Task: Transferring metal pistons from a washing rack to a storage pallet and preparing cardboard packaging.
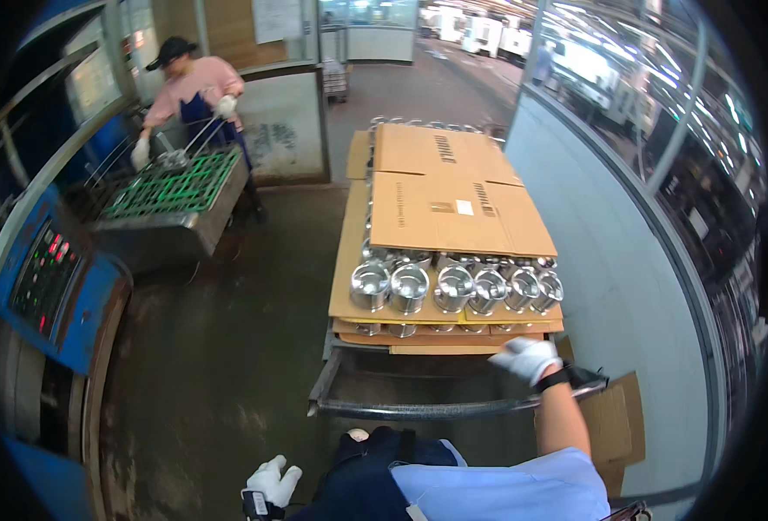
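My left hand (273,482), in a white glove with a dark wristband, hangs low beside my body, fingers apart and holding nothing. My right hand (527,358), also white-gloved, is slightly blurred. It reaches over the cart's dark push bar (436,410), close to the front right corner of the stack, with fingers stretched out and nothing seen in them. The stack holds shiny metal pistons (409,287) in rows on cardboard layers (440,349). Flattened brown cardboard (453,208) covers most of the top layer, leaving the front row exposed.
At the left stands a blue control cabinet (49,278) with lit indicators. Beyond it a person (197,95) in a pink top and white gloves works at a metal station with a green grid (175,184). A pale wall panel (601,226) borders the cart; folded cardboard (620,421) leans there.
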### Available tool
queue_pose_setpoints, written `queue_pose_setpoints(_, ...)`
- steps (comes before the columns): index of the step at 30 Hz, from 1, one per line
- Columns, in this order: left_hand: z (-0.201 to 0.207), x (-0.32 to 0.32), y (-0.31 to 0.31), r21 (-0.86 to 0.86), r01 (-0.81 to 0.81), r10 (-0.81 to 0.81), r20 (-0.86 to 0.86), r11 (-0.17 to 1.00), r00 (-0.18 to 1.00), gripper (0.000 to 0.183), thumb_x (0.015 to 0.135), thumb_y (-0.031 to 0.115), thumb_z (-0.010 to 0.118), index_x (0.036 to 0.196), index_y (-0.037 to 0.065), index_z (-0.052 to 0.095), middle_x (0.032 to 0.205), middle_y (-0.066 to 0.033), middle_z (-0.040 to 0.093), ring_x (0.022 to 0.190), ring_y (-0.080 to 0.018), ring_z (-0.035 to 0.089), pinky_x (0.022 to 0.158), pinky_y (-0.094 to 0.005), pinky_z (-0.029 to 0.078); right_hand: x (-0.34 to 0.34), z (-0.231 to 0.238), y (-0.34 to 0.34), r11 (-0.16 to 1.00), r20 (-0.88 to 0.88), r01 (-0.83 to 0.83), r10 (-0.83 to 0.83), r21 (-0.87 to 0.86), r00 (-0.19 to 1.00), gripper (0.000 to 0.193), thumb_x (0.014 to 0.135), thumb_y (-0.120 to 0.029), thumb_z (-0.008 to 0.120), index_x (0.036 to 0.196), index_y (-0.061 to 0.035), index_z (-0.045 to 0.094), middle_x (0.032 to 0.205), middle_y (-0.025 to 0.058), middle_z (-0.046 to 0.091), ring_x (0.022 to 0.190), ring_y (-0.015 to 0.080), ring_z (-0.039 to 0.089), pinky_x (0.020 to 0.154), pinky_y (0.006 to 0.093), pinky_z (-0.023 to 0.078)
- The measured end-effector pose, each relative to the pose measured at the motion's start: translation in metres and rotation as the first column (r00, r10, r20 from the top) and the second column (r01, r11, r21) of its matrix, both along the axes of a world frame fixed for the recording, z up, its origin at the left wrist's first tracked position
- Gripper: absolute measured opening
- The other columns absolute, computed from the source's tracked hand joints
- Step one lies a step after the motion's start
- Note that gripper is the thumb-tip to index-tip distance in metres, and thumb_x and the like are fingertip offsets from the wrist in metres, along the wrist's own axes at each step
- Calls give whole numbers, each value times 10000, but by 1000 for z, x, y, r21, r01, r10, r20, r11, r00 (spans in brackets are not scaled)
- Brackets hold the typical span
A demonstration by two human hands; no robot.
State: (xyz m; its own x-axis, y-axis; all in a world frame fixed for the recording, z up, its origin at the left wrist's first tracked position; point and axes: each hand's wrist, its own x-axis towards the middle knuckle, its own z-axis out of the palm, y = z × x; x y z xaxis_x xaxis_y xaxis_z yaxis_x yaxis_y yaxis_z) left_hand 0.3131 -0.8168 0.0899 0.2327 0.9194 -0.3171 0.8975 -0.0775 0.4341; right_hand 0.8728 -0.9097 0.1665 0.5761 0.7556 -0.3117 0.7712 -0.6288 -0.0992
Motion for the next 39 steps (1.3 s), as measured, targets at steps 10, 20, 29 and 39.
queue_pose_setpoints(10, 8, -4, 120, -137, 57, -21, 251, 989, 968, 532, 854, 310, 758, 1262, -23, 682, 1022, -205, 704, 927, -292, 690, 895, -378, 558, 37, 90, -306, 143, -45, 847, -980, 512, 193, 567, 921, -472, 666, 1323, -72, 658, 1188, 169, 731, 1082, 289, 707, 939, 343, 532)
queue_pose_setpoints(20, 109, 139, 188, 390, 329, -442, 246, 860, 863, 582, 903, 384, 745, 1343, 23, 623, 1190, -215, 694, 1167, -391, 637, 997, -468, 527, -15, 148, -127, 742, 553, 12, -511, 671, 657, 767, 777, -357, 867, 1420, -60, 573, 1199, 141, 685, 1070, 328, 668, 1088, 554, 444)
queue_pose_setpoints(29, 142, 174, 228, 382, 578, -630, 12, 721, 777, 586, 906, 434, 715, 1362, 108, 546, 1065, -168, 647, 1053, -373, 643, 860, -496, 555, -61, 150, 110, 898, 478, -132, -96, 421, 873, 994, 678, -778, 765, 1305, -17, 642, 1086, 173, 713, 1036, 333, 675, 1097, 548, 319)
queue_pose_setpoints(39, 97, 25, 352, 437, 533, -611, 48, 724, 790, 606, 869, 413, 754, 1333, 61, 588, 1149, -185, 663, 1147, -370, 614, 958, -466, 537, -125, 118, 320, 963, 371, 253, -271, 97, 888, 1077, 735, -861, 630, 1445, -55, 554, 1389, 224, 633, 1347, 419, 547, 1212, 678, 66)
